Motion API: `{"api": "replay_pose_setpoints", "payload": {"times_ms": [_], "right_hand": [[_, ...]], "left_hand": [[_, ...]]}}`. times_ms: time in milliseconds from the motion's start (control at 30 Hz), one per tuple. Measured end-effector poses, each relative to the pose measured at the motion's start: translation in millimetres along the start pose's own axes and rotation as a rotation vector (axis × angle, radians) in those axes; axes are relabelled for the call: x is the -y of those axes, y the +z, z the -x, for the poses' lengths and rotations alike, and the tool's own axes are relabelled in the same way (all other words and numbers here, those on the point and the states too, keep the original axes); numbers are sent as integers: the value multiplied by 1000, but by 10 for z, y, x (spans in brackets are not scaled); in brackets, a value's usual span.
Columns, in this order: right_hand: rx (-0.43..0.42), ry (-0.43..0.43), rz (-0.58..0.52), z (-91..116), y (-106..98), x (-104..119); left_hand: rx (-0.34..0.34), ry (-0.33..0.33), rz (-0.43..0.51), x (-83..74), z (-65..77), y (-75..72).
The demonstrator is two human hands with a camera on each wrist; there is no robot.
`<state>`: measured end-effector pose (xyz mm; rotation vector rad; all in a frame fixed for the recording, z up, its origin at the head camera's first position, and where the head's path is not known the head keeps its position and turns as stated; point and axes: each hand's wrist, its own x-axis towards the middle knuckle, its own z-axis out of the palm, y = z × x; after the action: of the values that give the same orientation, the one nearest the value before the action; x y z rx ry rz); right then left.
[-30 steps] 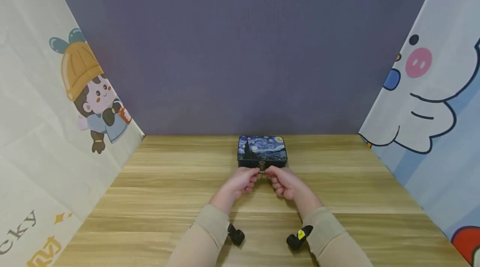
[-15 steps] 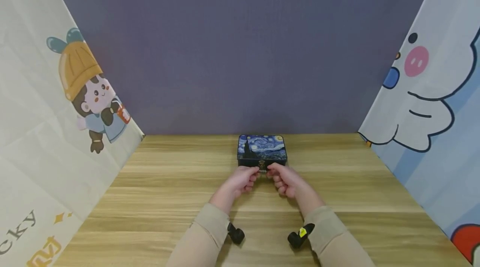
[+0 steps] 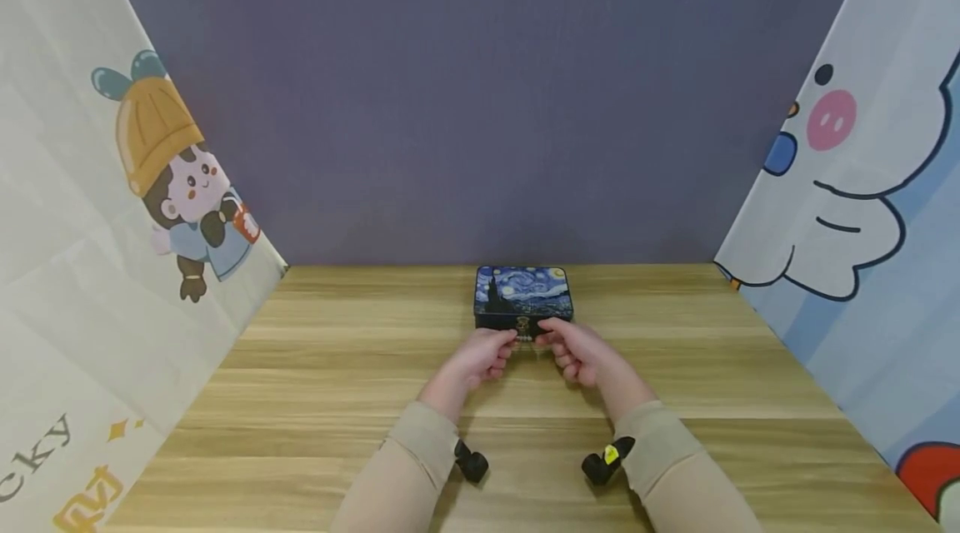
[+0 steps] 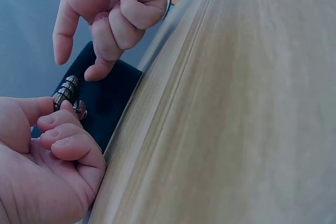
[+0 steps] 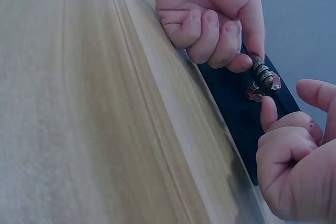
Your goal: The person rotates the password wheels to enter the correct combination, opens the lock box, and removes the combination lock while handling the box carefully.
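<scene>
A tin box (image 3: 522, 291) with a swirling blue night-sky picture on its lid stands closed at the table's far edge. From the brass clasp (image 3: 522, 322) on its dark front hangs a small combination padlock (image 4: 66, 88) with several number rings. My left hand (image 3: 480, 356) pinches one end of the padlock between thumb and forefinger. Beside the other end is my right hand (image 3: 579, 352), its thumb and forefinger spread apart and its other fingers bent. In the right wrist view, a gap shows between the right fingertips and the padlock (image 5: 262, 71).
The wood-grain table (image 3: 337, 383) extends around both forearms. A dark grey panel (image 3: 480, 100) rises right behind the box. Cartoon-printed sheets flank the table, a white one (image 3: 67, 183) on the left and a blue-and-white one (image 3: 862, 250) on the right.
My right fingertips have come off the padlock, shifting slightly right and up, and thumb and forefinger have parted. The left hand keeps its pinch on the padlock.
</scene>
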<state>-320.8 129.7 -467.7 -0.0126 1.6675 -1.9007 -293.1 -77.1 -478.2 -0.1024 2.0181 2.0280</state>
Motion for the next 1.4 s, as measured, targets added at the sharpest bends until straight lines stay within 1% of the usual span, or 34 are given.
{"api": "replay_pose_setpoints", "payload": {"times_ms": [367, 600, 767, 1100, 1400], "right_hand": [[18, 1, 33, -31, 54, 2], [-3, -5, 65, -65, 105, -33], [-21, -22, 87, -82, 126, -53], [-21, -25, 77, -91, 152, -60], [-15, -22, 65, -98, 156, -60]], "left_hand": [[1, 11, 8, -5, -1, 10], [12, 9, 13, -14, 15, 4], [20, 14, 8, -4, -2, 3], [26, 16, 23, -12, -3, 7], [21, 19, 17, -9, -1, 7]]}}
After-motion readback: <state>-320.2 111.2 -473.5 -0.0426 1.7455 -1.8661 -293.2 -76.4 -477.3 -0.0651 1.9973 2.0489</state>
